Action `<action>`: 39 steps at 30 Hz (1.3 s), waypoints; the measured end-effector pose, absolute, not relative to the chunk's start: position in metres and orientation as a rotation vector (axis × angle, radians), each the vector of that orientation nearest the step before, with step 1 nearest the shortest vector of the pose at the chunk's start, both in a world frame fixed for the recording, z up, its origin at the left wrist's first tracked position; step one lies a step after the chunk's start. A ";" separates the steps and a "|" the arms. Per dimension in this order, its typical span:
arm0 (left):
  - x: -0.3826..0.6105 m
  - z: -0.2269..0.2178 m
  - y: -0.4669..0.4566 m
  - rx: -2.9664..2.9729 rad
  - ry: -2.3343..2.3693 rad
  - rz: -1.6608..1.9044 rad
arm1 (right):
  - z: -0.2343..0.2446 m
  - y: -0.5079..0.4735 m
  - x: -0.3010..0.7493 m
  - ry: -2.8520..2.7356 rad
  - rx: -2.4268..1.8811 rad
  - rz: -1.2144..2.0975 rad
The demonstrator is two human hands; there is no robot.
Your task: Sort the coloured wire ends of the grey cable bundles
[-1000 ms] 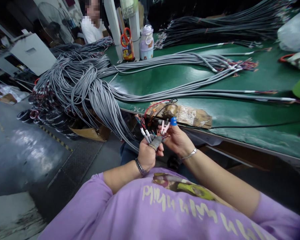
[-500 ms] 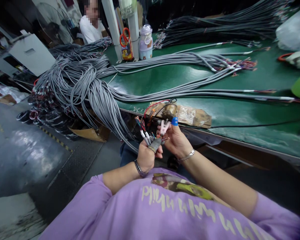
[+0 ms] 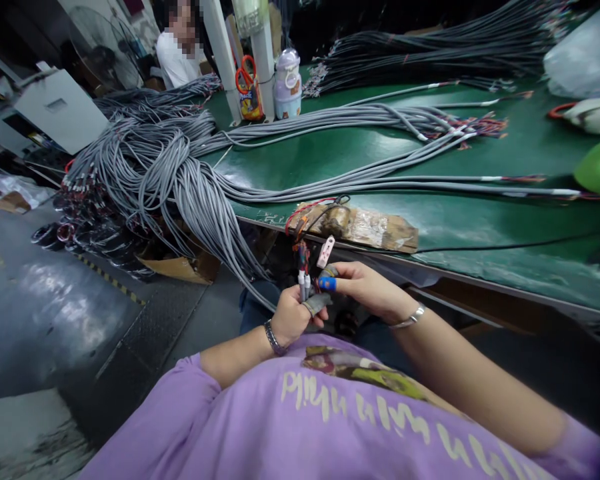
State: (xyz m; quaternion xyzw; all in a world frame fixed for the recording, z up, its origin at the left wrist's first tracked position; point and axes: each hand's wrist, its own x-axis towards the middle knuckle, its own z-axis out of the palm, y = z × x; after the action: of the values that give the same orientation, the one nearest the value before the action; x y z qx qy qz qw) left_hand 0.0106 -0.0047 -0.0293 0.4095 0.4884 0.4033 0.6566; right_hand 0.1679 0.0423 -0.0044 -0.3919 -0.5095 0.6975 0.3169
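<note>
My left hand (image 3: 293,317) is closed around the ends of grey cables (image 3: 305,288), its thumb wrapped in grey tape. White bands circle these ends, and a bunch of thin coloured wires (image 3: 303,253) sticks up from them. My right hand (image 3: 370,288) is beside it, with blue tape on the thumb and greyish wrapping on a finger. Thumb and finger are closed together by the cable ends. A small pale pink tool (image 3: 325,251) juts up from behind the right fingers; its kind and the fingers' hold on it are partly hidden.
Grey cables (image 3: 180,173) drape over the green table (image 3: 460,227) and its edge. A wooden board (image 3: 380,230) with wires lies at the front edge. Scissors (image 3: 246,75), a lidded bottle (image 3: 288,83) and black cables (image 3: 420,57) stand or lie behind. A person (image 3: 177,57) sits beyond.
The coloured wires, spread before, are now gathered upright. My right hand has turned and its fingers have closed beside the cable ends; the pink tool shows one upright piece instead of two forked ones.
</note>
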 end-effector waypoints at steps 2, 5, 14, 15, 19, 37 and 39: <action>0.011 -0.027 -0.003 0.953 1.098 0.794 | -0.002 0.040 0.168 -1.421 -1.033 1.837; 0.010 -0.025 0.000 0.929 1.117 0.783 | -0.006 0.040 0.174 -1.442 -1.066 1.713; 0.013 -0.031 0.003 0.790 1.123 1.029 | -0.029 0.019 0.169 -1.130 -1.153 1.541; 0.013 -0.031 0.003 0.781 1.112 1.041 | -0.029 0.018 0.165 -1.117 -1.141 1.483; 0.014 -0.031 0.002 0.803 1.069 1.001 | -0.020 0.022 0.157 -1.129 -1.081 1.474; 0.015 -0.034 0.002 0.782 1.100 1.145 | -0.022 0.027 0.166 -0.812 -1.050 1.785; 0.016 -0.036 0.001 0.803 1.100 1.139 | -0.019 0.025 0.164 -0.914 -1.074 1.757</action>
State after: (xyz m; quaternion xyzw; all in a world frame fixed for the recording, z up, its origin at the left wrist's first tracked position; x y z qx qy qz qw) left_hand 0.0155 0.0014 -0.0362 0.3508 0.4804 0.4975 0.6313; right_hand 0.1637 0.0252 -0.0189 -0.4305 -0.3663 0.7040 0.4299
